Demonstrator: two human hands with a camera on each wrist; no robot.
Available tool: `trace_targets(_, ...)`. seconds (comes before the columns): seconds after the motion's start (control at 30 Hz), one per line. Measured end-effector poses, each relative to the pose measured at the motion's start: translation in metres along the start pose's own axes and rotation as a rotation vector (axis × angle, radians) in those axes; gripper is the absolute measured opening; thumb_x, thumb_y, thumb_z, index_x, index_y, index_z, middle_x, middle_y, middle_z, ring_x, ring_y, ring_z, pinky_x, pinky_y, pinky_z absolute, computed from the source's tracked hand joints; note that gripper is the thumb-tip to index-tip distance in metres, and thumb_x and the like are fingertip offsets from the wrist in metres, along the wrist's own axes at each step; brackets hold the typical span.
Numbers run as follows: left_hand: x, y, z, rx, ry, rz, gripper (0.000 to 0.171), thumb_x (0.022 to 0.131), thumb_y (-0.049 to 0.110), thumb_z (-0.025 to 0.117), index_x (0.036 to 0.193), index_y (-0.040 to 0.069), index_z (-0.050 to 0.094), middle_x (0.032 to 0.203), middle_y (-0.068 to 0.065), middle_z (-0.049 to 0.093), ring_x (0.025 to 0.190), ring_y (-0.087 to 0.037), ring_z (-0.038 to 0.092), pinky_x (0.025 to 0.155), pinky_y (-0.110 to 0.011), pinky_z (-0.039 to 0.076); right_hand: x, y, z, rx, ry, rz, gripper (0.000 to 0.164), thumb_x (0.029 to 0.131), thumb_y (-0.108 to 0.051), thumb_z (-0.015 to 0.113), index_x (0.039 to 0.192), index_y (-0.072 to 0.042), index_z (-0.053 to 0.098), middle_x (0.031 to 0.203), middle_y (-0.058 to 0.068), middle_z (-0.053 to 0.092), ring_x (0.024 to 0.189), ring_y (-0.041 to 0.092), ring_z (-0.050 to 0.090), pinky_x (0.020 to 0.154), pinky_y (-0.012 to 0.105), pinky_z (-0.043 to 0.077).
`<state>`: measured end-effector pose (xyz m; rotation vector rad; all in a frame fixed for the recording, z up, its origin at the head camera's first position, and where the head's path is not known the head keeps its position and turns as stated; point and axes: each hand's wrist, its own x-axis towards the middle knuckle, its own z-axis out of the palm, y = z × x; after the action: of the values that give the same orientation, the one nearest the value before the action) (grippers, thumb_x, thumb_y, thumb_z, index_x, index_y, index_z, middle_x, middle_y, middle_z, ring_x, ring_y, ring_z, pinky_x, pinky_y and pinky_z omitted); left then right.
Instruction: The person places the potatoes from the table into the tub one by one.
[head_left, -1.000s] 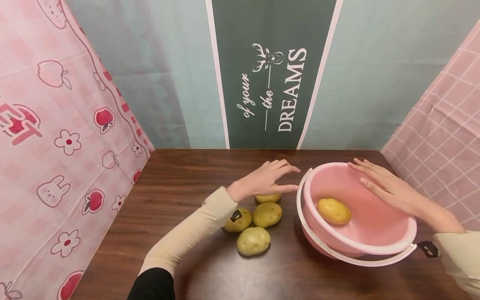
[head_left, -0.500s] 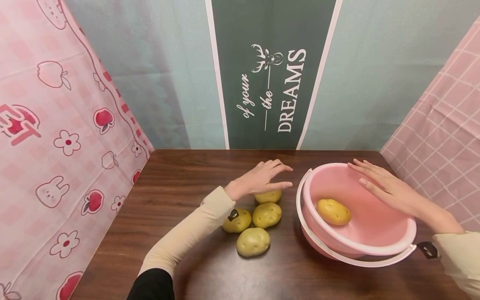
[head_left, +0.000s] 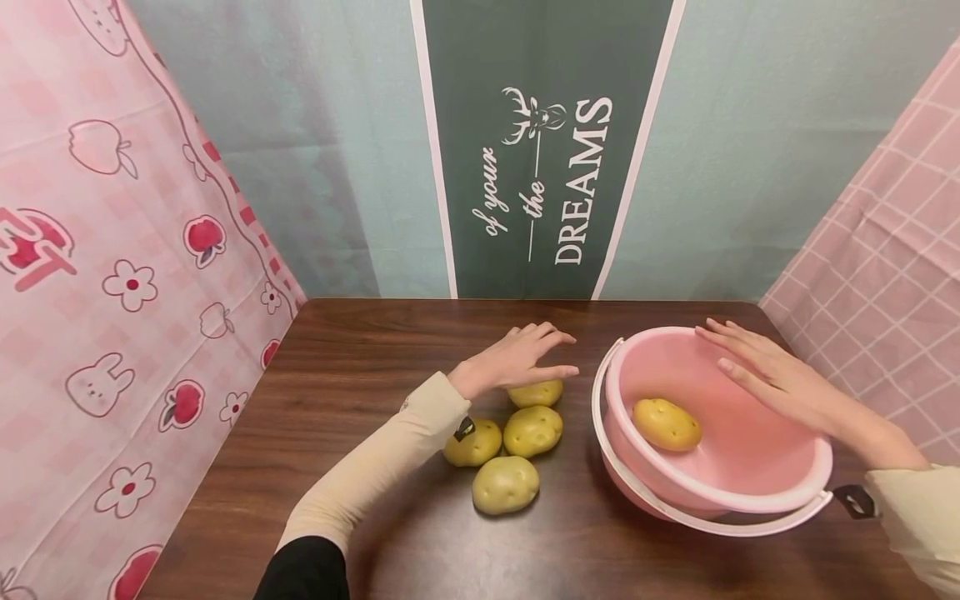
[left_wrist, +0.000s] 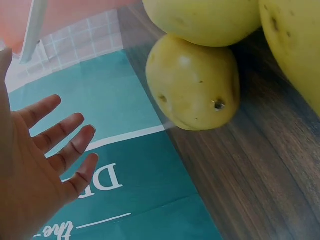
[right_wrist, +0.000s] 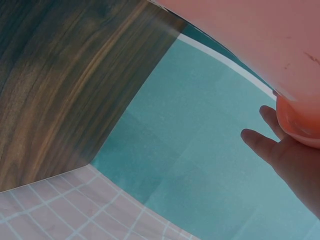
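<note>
The loose, empty left hand (head_left: pixel 516 358) edges left from the bucket (head_left: pixel 757 442) — one potato (head_left: pixel 666 424) inside, four potatoes (head_left: pixel 533 432) outside — the straight-fingered right hand (head_left: pixel 787 382) touching it.

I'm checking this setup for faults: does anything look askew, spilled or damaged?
Nothing looks spilled. The lettering on the backdrop runs sideways, as if hung turned. One potato has a dark pit, and the bucket bears small dark marks; dirt or damage, I can't tell.
</note>
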<state>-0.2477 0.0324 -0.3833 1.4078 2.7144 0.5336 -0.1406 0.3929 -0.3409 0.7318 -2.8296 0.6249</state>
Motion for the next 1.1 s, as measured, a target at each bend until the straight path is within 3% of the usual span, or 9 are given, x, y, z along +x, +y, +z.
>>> trace_targets(0.5, 0.004, -0.013, 0.009, 0.008, -0.038, -0.048, 0.065, 0.087, 0.067, 0.037, 0.138, 0.026, 0.04, 0.128, 0.001, 0.047, 0.114, -0.017, 0.044, 0.093, -0.039, 0.035, 0.0, -0.002, -0.001, 0.0, 0.002, 0.007, 0.053, 0.093, -0.014, 0.053, 0.143, -0.021, 0.036, 0.15, 0.001, 0.027, 0.135, -0.009, 0.007, 0.103, 0.008, 0.003)
trace_targets(1.1, 0.006, -0.023, 0.016, 0.03, -0.103, -0.106, 0.072, 0.084, 0.073, 0.035, 0.14, 0.027, 0.038, 0.127, 0.003, 0.044, 0.111, -0.018, 0.045, 0.096, -0.041, 0.034, -0.001, -0.002, -0.001, 0.002, 0.002, 0.007, 0.053, 0.093, -0.014, 0.053, 0.143, -0.021, 0.037, 0.15, 0.001, 0.027, 0.136, -0.008, 0.008, 0.103, 0.008, 0.004)
